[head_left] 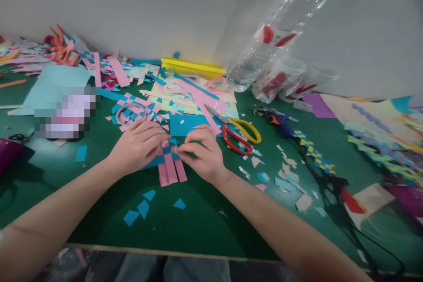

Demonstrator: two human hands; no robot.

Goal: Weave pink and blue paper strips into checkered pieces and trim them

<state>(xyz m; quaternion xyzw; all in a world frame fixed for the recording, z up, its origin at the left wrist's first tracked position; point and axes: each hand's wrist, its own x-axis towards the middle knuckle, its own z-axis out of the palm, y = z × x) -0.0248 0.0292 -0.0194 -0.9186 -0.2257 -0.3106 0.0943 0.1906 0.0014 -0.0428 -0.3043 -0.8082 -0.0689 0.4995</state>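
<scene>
A small weave of pink and blue paper strips [170,165] lies on the green table, its pink ends pointing toward me. My left hand [139,144] closes over its left side, the fingertips bent against the blue strips and partly hidden. From the other side, my right hand [205,155] pinches the weave's right edge between thumb and forefinger; a tiny pale bit shows at the fingertips. Behind my right hand lie scissors [243,132] with one red and one yellow handle. A clear tape ring [131,114] rests on checkered paper scraps just beyond my left hand.
Blue offcuts [143,208] lie near the front edge. A blue glue gun [280,123] is at the right, with a dark cable running forward. A clear plastic bottle [274,35] and plastic cups [280,77] stand at the back. Paper scraps and a blurred-out phone-like object [71,114] are left.
</scene>
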